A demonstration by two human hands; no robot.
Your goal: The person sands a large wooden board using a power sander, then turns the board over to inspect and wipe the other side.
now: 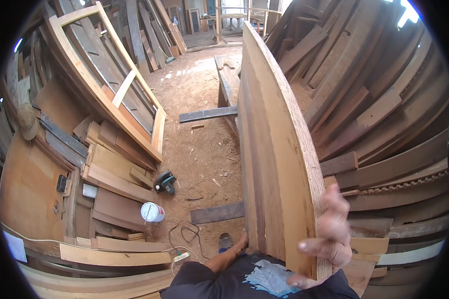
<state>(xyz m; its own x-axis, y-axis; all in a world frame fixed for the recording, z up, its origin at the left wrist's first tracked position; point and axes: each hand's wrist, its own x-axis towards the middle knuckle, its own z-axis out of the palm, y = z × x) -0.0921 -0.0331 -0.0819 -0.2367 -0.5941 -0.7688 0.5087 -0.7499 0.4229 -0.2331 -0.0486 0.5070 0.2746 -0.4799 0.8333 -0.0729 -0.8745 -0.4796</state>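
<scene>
A long wooden panel (269,149), glued up from light and dark boards, stands on its long edge in front of me and runs away into the room. My right hand (329,239) is closed round the panel's upper near corner, with some fingers blurred on its right side and others over the edge and end. Low on the left, my left hand (242,243) touches the panel near its bottom edge; its fingers are mostly hidden. Beyond, a low wooden bench (228,82) stands beside the panel, with a dark board (207,114) jutting left from it.
A green circular saw (165,183) and a white bucket (152,212) stand on the dusty floor at left. A cord runs to a power strip (181,257). One dark plank (217,213) lies near my foot. A wooden door frame (129,79) leans left; stacked boards (379,109) line the right.
</scene>
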